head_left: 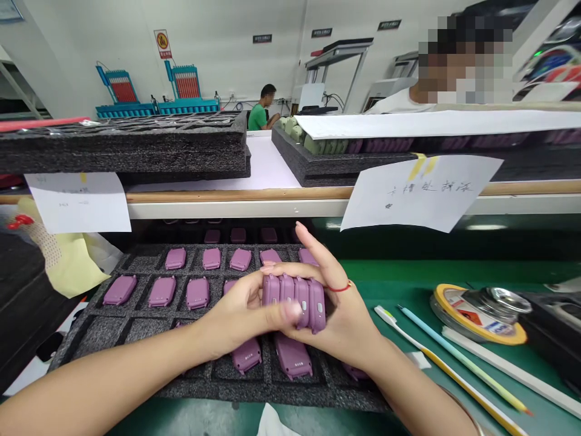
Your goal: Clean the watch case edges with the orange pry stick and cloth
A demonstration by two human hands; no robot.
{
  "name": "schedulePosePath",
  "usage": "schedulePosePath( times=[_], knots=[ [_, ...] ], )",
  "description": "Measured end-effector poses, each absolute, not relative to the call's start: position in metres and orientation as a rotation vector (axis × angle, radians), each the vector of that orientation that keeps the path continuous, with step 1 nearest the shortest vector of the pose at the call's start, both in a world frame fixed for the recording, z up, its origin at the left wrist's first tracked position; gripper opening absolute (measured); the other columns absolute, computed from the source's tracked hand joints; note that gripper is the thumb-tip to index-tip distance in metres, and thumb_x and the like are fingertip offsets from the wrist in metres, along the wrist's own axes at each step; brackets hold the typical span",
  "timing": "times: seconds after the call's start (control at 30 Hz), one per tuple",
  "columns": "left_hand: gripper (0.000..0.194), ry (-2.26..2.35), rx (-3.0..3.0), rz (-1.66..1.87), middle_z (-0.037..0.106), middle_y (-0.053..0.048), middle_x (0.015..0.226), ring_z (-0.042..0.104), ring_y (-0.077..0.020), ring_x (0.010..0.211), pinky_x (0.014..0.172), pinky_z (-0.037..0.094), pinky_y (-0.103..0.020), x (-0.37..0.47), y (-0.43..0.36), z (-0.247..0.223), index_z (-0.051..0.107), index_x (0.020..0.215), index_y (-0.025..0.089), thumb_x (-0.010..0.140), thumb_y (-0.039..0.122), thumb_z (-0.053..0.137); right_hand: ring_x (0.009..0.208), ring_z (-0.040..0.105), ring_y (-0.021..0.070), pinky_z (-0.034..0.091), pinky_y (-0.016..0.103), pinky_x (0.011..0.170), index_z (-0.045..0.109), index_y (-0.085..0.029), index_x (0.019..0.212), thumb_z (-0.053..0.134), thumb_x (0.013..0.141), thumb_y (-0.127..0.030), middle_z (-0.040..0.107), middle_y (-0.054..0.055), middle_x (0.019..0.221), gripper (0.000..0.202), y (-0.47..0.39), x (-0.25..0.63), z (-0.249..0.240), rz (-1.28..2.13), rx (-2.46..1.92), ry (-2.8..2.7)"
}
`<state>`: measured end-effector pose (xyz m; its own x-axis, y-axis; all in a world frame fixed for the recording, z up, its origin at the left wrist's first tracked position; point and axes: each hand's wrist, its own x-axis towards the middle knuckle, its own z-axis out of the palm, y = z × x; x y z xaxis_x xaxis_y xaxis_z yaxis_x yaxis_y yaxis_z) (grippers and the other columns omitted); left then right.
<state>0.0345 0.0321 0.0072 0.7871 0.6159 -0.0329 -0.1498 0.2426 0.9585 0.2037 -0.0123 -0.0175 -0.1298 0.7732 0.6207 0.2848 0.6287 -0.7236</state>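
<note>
Several purple watch-like cases (316, 307) stand side by side in a stack between my two hands, above a black foam tray (149, 330). My left hand (254, 306) closes on the stack from the left, its thumb across the front. From the right, my right hand (338, 303) cups the same stack, with one finger pointing up and a red string on it. More purple cases (162, 291) lie in the tray's compartments, and some compartments at the left hold none. My hands hide part of the tray.
A toothbrush (436, 357), a light blue pencil (463, 357), a white strip (508, 369) and a yellow-rimmed spool (476, 315) lie on the green table at right. A shelf edge (236, 209) with papers crosses above the tray. Two people sit beyond.
</note>
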Motion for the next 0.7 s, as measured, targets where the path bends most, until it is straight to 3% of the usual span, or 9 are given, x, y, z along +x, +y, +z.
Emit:
schedulePosePath(
  times=[0.1, 0.23, 0.37, 0.53, 0.7],
  knots=[
    [0.038, 0.489, 1.126, 0.535, 0.071, -0.004, 0.098, 0.069, -0.0204, 0.099, 0.09, 0.054, -0.033, 0.0337, 0.0314, 0.0055, 0.065, 0.107, 0.017, 0.083, 0.042, 0.079, 0.115, 0.071, 0.023, 0.054, 0.039, 0.106, 0.013, -0.036, 0.161, 0.086, 0.075, -0.023, 0.073, 0.003, 0.126, 0.113, -0.0116, 0.206, -0.0191, 0.497, -0.878, -1.725],
    [0.049, 0.524, 1.172, 0.53, 0.072, -0.008, 0.111, 0.068, -0.0257, 0.11, 0.097, 0.052, -0.039, 0.0346, 0.0293, 0.007, 0.063, 0.113, 0.018, 0.071, 0.027, 0.088, 0.119, 0.069, 0.0269, 0.057, 0.039, 0.102, 0.021, -0.032, 0.16, 0.085, 0.077, -0.033, 0.061, 0.01, 0.143, 0.106, -0.0122, 0.2081, -0.0182, 0.525, -0.923, -1.727],
    [0.054, 0.512, 1.209, 0.539, 0.072, -0.007, 0.113, 0.068, -0.0263, 0.113, 0.098, 0.053, -0.039, 0.0361, 0.0269, 0.008, 0.06, 0.115, 0.019, 0.069, 0.02, 0.088, 0.119, 0.068, 0.0293, 0.057, 0.041, 0.103, 0.018, -0.027, 0.161, 0.087, 0.075, -0.037, 0.069, 0.01, 0.133, 0.112, -0.0122, 0.207, -0.0169, 0.582, -0.919, -1.666],
    [0.056, 0.479, 1.21, 0.533, 0.07, -0.009, 0.119, 0.066, -0.0259, 0.117, 0.099, 0.053, -0.039, 0.0341, 0.0274, 0.0048, 0.056, 0.118, 0.02, 0.071, 0.018, 0.086, 0.121, 0.067, 0.0282, 0.056, 0.04, 0.104, 0.019, -0.029, 0.161, 0.087, 0.075, -0.032, 0.071, 0.008, 0.129, 0.109, -0.0115, 0.2063, -0.0177, 0.555, -0.881, -1.672],
    [0.041, 0.431, 1.211, 0.58, 0.067, -0.009, 0.123, 0.061, -0.0278, 0.123, 0.106, 0.047, -0.042, 0.0305, 0.027, -0.0016, 0.057, 0.12, 0.019, 0.085, 0.03, 0.073, 0.119, 0.068, 0.0259, 0.054, 0.04, 0.107, 0.016, -0.032, 0.161, 0.081, 0.075, -0.015, 0.071, 0.006, 0.13, 0.109, -0.0117, 0.2066, -0.0189, 0.469, -0.877, -1.718]
  ],
)
